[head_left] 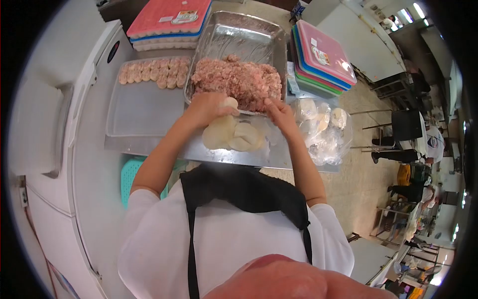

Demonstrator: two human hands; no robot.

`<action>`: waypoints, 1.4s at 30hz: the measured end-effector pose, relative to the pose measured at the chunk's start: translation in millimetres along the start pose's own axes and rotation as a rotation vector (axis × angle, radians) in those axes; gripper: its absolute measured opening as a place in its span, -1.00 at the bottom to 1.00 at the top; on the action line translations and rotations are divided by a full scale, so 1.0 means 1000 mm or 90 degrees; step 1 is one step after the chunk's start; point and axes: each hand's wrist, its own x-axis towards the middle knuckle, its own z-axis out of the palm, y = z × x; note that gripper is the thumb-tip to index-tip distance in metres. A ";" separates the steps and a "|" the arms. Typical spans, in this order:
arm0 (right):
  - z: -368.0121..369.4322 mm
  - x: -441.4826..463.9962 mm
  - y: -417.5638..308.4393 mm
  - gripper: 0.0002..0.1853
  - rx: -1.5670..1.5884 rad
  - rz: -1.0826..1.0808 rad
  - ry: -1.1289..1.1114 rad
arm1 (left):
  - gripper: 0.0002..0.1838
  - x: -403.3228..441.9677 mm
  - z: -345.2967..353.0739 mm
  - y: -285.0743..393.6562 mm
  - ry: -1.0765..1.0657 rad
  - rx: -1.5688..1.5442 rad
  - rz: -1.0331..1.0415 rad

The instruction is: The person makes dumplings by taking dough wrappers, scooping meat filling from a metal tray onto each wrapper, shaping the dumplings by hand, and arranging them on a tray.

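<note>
My left hand (205, 107) is closed around a round, pale dough wrapper (229, 103) at the near edge of the metal pan. Just right of it, my right hand (282, 115) has its fingers pinched together at the near edge of the ground meat (236, 82). What those fingers hold, if anything, is hidden. The meat lies heaped in the near half of a deep metal pan (239, 20). Below both hands, several loose dough wrappers (245, 137) overlap on the metal table (199, 153).
On the left, a clear plastic tray (137, 117) carries rows of filled dumplings (155, 72). Stacked lidded trays stand at back left (172, 20) and right (323, 57). Bagged wrappers (322, 130) lie right of my right hand. A white fridge (92, 149) borders the left.
</note>
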 end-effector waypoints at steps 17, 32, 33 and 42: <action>0.037 -0.029 -0.028 -0.84 0.202 -0.004 -0.091 | -0.63 0.004 -0.015 0.025 0.077 -0.167 0.136; 0.037 -0.019 -0.039 -0.61 0.177 -0.041 0.057 | -0.65 0.062 0.059 -0.005 0.165 -1.104 -0.198; 0.041 -0.017 -0.039 -0.62 0.175 -0.057 0.057 | -0.62 0.066 0.063 0.003 0.174 -1.116 -0.215; 0.012 -0.017 -0.021 -0.78 -0.502 -0.283 0.098 | -0.39 0.069 0.024 0.001 0.351 -1.284 -0.150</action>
